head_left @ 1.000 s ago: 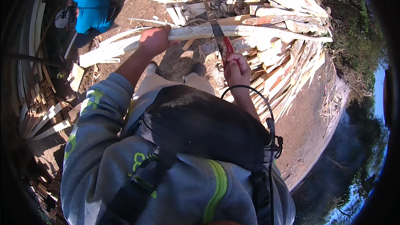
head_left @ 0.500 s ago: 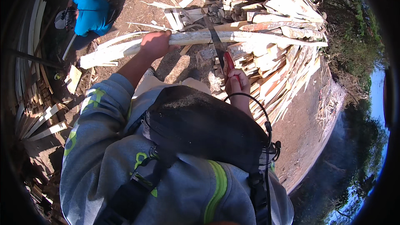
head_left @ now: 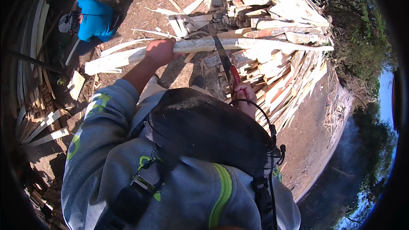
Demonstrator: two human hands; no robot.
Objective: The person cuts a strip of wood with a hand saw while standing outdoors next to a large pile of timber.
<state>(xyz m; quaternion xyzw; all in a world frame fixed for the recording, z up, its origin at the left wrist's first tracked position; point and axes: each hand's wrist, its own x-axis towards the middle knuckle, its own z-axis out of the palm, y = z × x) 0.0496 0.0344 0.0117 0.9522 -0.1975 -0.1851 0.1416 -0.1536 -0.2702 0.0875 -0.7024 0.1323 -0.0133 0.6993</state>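
Clasped a long, pale wooden plank [head_left: 197,45] in the left hand [head_left: 160,53] and, farther right, a red-handled metal saw [head_left: 225,57] in the right hand [head_left: 245,93], crosswise to the plank's length.

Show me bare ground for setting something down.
Widest is the dirt at right, bordered by the wood pile and the pale scraps beyond. A second, lightly littered patch lies between the person in blue and the pile. Crowded: around the saw, under the right half of the long slat, and among the boards at far left.
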